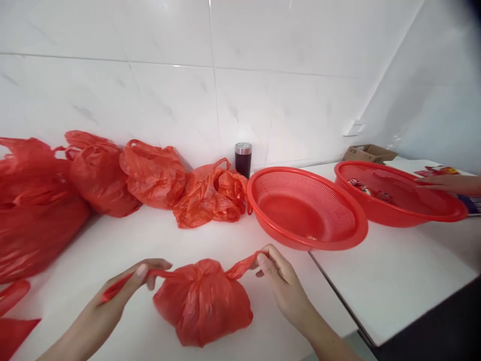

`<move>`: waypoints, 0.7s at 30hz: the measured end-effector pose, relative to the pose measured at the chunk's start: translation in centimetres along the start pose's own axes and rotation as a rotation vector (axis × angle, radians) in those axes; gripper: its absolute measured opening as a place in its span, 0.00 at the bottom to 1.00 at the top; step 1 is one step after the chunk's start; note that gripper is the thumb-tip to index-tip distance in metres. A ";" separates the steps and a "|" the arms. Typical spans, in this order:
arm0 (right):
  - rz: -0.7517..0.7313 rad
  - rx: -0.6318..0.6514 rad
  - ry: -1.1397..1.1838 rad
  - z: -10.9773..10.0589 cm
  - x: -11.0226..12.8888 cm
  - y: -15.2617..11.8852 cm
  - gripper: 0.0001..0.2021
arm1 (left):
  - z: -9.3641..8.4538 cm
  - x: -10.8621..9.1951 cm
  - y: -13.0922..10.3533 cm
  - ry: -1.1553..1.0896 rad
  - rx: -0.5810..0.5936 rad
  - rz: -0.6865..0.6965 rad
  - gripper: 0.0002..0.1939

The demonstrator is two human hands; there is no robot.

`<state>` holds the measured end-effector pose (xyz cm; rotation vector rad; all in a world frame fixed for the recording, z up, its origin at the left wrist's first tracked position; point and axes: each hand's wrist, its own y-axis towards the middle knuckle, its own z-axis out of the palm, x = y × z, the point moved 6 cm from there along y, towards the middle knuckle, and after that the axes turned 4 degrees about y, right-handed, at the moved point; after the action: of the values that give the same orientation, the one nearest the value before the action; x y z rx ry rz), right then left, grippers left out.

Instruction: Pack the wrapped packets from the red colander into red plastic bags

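Note:
A full red plastic bag (205, 306) rests on the white table in front of me, its top drawn together and its contents hidden. My left hand (130, 286) pinches one of its handles, which runs across the palm with the loose end lying toward the wrist. On the other side, my right hand (278, 276) grips the second handle between thumb and fingers. Both handles are pulled out sideways from the bag's gathered top. Behind it, the nearest thing is a crumpled red bag (210, 195).
Several red bags (101, 175) line the wall at left. A red basket (289, 215) stands right of centre. Another red basket (398, 200) holds small packets, with another person's hand (447, 184) over it. A dark tumbler (243, 160) and cardboard box (370, 153) stand behind. A seam divides the tables.

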<state>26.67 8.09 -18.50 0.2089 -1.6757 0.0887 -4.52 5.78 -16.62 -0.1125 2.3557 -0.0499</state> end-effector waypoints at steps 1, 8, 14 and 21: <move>-0.002 -0.014 0.002 0.4 0.1 0.1 0.14 | 0.5 -0.4 0.0 -0.070 0.037 -0.017 0.24; 0.079 0.009 -0.126 3.7 -0.9 -0.7 0.23 | 3.8 -3.1 -0.8 -0.045 0.247 0.283 0.34; -0.089 0.127 -0.378 6.5 -1.2 -0.9 0.14 | 5.8 -5.2 -0.2 0.166 0.278 0.528 0.13; -0.418 0.107 -0.520 5.7 0.0 -0.3 0.03 | 5.8 -3.5 0.2 0.169 0.128 0.489 0.10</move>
<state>21.18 6.80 -19.22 0.7050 -2.1061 -0.2080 2.03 6.32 -18.25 0.5484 2.4757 0.0300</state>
